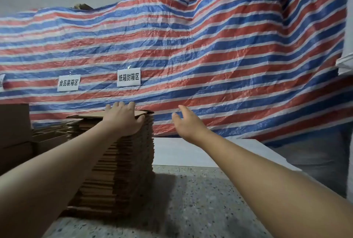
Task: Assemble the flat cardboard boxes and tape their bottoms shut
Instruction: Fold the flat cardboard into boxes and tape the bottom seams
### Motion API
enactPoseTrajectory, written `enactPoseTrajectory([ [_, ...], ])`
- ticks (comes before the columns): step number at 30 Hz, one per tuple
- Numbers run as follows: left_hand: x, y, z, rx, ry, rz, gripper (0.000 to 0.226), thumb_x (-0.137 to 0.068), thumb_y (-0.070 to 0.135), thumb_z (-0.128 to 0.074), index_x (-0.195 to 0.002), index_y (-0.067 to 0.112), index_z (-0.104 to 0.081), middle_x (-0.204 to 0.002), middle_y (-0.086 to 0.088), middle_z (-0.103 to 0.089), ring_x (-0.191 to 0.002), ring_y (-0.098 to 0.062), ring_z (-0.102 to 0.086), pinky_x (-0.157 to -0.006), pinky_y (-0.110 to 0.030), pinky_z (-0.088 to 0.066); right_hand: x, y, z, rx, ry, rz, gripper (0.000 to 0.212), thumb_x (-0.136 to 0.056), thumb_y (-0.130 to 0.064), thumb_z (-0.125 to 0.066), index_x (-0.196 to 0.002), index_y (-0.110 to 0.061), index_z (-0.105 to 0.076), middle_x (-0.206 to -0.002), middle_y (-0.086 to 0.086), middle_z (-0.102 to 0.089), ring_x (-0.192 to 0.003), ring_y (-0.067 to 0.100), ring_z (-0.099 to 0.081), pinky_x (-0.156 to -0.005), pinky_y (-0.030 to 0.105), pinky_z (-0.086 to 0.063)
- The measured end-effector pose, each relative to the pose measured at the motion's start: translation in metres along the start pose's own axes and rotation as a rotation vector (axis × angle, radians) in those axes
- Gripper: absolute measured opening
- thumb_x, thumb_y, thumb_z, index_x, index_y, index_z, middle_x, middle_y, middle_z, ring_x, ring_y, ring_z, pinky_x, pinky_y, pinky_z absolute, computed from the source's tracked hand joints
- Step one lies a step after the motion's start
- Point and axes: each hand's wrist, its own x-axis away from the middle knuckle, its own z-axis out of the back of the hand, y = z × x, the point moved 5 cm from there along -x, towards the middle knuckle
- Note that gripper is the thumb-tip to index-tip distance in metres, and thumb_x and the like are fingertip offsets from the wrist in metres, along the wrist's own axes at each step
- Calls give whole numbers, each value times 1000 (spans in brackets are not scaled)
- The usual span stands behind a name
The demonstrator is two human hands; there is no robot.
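A tall stack of flat brown cardboard boxes stands on the speckled floor at centre left. My left hand lies flat on the top sheet, fingers reaching over its far edge and thumb at its right corner. The top sheet looks slightly lifted at the left. My right hand hovers in the air to the right of the stack with straight, spread fingers, touching nothing. No tape is in view.
Assembled brown boxes stand at the far left, with more cardboard behind the stack. A white board lies on the floor to the right. A red, white and blue striped tarp with two paper signs hangs behind.
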Motion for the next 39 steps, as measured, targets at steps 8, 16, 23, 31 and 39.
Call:
enactPoseTrajectory([
  [8,9,8,-9,-80,-72,-36,41,-100,36,-46,-132,12,-43,-123,-8,-61,-112,-31,-57,-93,-44,-42,0,10,3,67,-26,-60,61,-106,-48,-30,-156,-15,-25,-164,9,-26,-149,30,-28,-118,48,-28],
  [16,32,21,29,86,308,-179,37,-100,43,-48,-92,11,-64,-80,-2,-62,-70,-22,-60,-62,-31,-43,4,5,8,-9,-54,-98,61,-106,-53,-25,-153,-14,-33,-156,10,-38,-140,30,-39,-112,46,-34],
  [23,41,12,121,571,904,-240,28,-96,29,-61,-83,6,-69,-68,-3,-64,-54,-16,-47,-54,-25,-28,1,4,46,-232,42,-171,66,-105,-58,-22,-154,-16,-29,-159,11,-33,-145,31,-33,-113,48,-31],
  [31,38,32,155,961,826,-209,40,-98,37,-56,-72,7,-59,-57,8,-48,-50,-9,-41,-47,-14,-30,0,19,117,-481,301,-305,79,-95,-75,-19,-156,-27,-26,-166,4,-23,-149,33,-28,-116,53,-28],
  [39,38,60,148,1339,574,-136,49,-96,53,-52,-70,11,-53,-57,4,-42,-52,-9,-39,-48,-24,-32,29,34,176,-546,449,-271,99,-68,-91,-29,-146,-31,-44,-151,-1,-50,-133,31,-52,-111,56,-41],
])
